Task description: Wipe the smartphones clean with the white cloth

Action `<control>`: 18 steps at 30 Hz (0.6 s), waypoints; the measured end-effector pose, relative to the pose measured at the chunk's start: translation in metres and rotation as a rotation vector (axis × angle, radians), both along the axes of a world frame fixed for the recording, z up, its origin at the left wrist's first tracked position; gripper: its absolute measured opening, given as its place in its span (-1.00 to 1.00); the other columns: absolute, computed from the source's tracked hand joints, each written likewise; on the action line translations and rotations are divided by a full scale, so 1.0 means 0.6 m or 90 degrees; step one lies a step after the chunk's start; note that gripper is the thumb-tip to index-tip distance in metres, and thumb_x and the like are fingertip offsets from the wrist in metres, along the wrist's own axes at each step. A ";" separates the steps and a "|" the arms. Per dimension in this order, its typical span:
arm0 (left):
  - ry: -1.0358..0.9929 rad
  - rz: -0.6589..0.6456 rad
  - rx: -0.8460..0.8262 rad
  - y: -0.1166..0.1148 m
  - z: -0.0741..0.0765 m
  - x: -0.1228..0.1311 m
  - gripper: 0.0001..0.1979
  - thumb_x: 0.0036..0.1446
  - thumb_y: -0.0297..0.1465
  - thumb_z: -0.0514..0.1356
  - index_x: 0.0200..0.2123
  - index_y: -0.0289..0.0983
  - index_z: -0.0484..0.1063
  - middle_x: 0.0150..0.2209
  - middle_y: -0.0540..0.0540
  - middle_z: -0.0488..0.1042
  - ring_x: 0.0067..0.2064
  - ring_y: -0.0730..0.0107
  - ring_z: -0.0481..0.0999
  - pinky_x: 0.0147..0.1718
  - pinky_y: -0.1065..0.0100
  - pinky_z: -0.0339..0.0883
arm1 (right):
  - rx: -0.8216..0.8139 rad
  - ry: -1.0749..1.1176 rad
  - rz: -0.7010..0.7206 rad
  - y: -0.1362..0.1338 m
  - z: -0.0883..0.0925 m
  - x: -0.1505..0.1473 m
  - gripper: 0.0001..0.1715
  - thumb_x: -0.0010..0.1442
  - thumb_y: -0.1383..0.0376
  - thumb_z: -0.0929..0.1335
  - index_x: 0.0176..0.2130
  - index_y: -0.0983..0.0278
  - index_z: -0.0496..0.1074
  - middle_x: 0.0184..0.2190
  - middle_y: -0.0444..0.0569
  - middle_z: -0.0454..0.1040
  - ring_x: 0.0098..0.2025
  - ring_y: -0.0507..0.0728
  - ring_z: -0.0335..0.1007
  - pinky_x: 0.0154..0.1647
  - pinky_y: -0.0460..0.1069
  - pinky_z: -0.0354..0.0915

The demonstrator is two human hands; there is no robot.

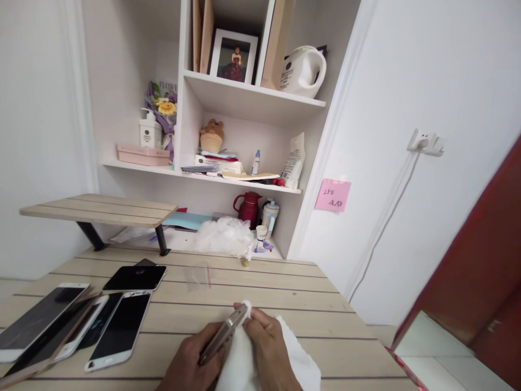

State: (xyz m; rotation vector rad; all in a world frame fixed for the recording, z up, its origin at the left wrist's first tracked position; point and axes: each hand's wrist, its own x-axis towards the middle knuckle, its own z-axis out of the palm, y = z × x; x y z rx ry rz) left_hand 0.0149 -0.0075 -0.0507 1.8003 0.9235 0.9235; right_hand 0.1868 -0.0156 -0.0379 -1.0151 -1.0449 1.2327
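My left hand (193, 355) is closed around a smartphone (223, 335), held tilted on its edge with its metallic side frame facing up. A white cloth (240, 361) is gripped in my right hand (271, 347), and a bunched bit of it presses on the phone's upper end. The rest of the cloth hangs below and to the right of my right hand. The phone's screen and back are mostly out of sight. On the table's left side lie several other phones, among them a white-framed phone (120, 328) and a black one (135, 277).
Flat on the slatted table (325, 315) are a clear zip bag (198, 276) and a tiny bottle (246, 258). A raised wooden stand (97, 209) is at the back left. Behind sit crumpled white plastic (223, 235), a red jug (248, 209) and a small cup (261, 232).
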 end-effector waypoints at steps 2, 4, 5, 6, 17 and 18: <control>0.011 0.012 0.011 0.005 -0.009 -0.005 -0.66 0.28 -0.25 0.13 0.06 -0.18 0.47 -0.23 -0.03 0.61 -0.22 0.28 0.52 -0.16 0.37 0.40 | 0.034 -0.039 -0.012 -0.006 0.002 -0.001 -0.47 0.10 -0.03 0.44 -0.15 0.34 0.62 -0.60 -0.13 0.42 -0.55 0.06 0.28 -0.53 -0.09 0.23; 0.021 0.035 0.044 0.012 -0.021 -0.010 -0.61 0.28 -0.23 0.14 0.13 -0.14 0.45 -0.05 -0.07 0.61 -0.05 0.22 0.55 0.01 0.33 0.37 | 0.089 -0.099 -0.041 -0.009 0.002 0.000 -0.48 0.12 -0.04 0.43 -0.16 0.32 0.63 -0.58 -0.11 0.46 -0.47 0.12 0.38 -0.43 -0.04 0.33; 0.026 0.050 0.068 0.015 -0.026 -0.012 -0.60 0.28 -0.22 0.14 0.16 -0.12 0.43 0.05 -0.08 0.58 0.06 0.19 0.52 0.10 0.30 0.32 | 0.123 -0.131 -0.051 -0.011 0.002 0.000 -0.50 0.14 -0.04 0.42 -0.16 0.30 0.64 -0.56 -0.10 0.49 -0.44 0.14 0.41 -0.38 -0.02 0.36; 0.032 0.061 0.094 0.018 -0.031 -0.015 -0.58 0.28 -0.22 0.13 0.18 -0.10 0.41 0.14 -0.09 0.52 0.15 0.18 0.47 0.17 0.28 0.26 | 0.156 -0.162 -0.058 -0.012 0.002 0.000 -0.52 0.16 -0.03 0.41 -0.15 0.29 0.64 -0.55 -0.10 0.50 -0.42 0.15 0.43 -0.34 0.00 0.38; 0.051 -0.007 0.079 -0.006 0.019 -0.008 -0.72 0.33 -0.32 0.04 -0.11 -0.08 0.57 -0.18 -0.02 0.63 -0.22 0.29 0.57 -0.17 0.38 0.39 | 0.412 -0.436 -0.235 -0.046 -0.018 -0.032 -0.66 0.27 0.23 0.33 0.03 0.08 0.49 -0.34 -0.10 0.60 -0.33 0.14 0.55 -0.31 -0.07 0.46; 0.034 -0.013 0.048 -0.009 0.024 -0.006 -0.71 0.33 -0.30 0.04 -0.10 -0.09 0.56 -0.18 -0.02 0.62 -0.22 0.29 0.56 -0.17 0.37 0.39 | 0.404 -0.448 -0.260 -0.050 -0.018 -0.033 -0.65 0.25 0.25 0.34 0.04 0.07 0.46 -0.36 -0.13 0.60 -0.36 0.13 0.55 -0.34 -0.08 0.46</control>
